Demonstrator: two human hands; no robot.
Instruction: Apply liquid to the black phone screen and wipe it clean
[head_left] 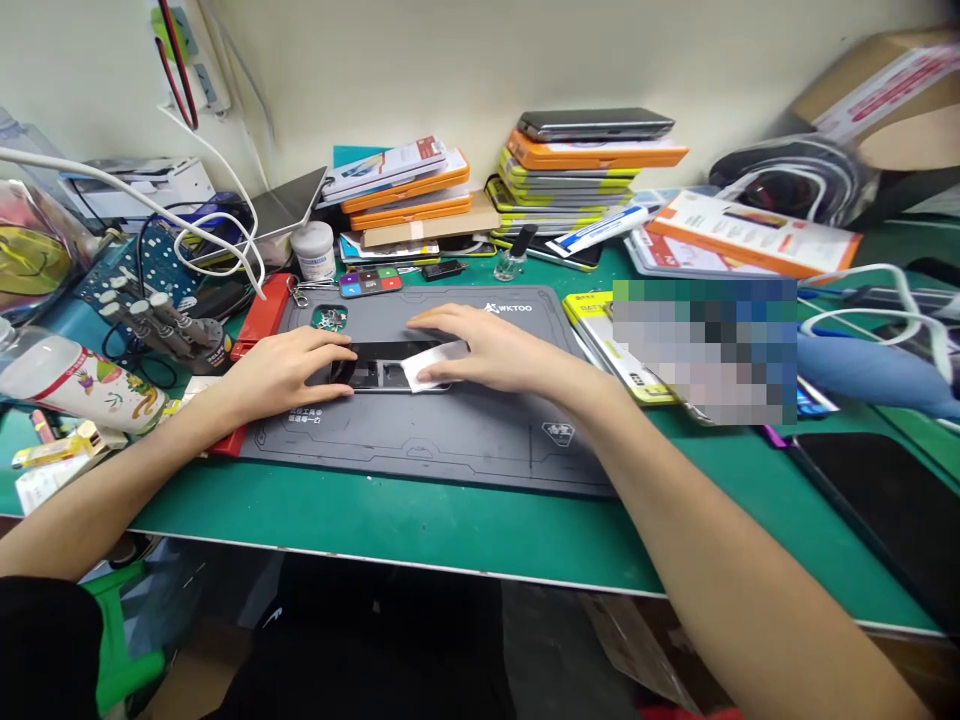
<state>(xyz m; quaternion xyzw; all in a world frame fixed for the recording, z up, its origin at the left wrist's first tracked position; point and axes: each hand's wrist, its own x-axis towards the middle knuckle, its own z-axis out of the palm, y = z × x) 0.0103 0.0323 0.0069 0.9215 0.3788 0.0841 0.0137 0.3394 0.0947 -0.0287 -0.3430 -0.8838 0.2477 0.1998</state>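
An opened smartphone (373, 376) lies lengthwise across the grey work mat, its inner frame showing and a dark flap or panel along its far side. My left hand (296, 372) grips the phone's left end, fingers at the far side and thumb near the front edge. In my right hand (480, 350) is a folded white wipe (429, 364), pinched by the thumb and resting on the right part of the phone. The phone's right end is hidden by the wipe and that hand.
Small screws sit in the mat's recess (330, 318). Behind stand a white jar (313, 252), a small glass bottle (511, 258) and stacked battery boxes (577, 185). A screwdriver holder (180, 335) is at left; a yellow battery pack (600, 335) and black tablet-like slab (874, 500) lie right.
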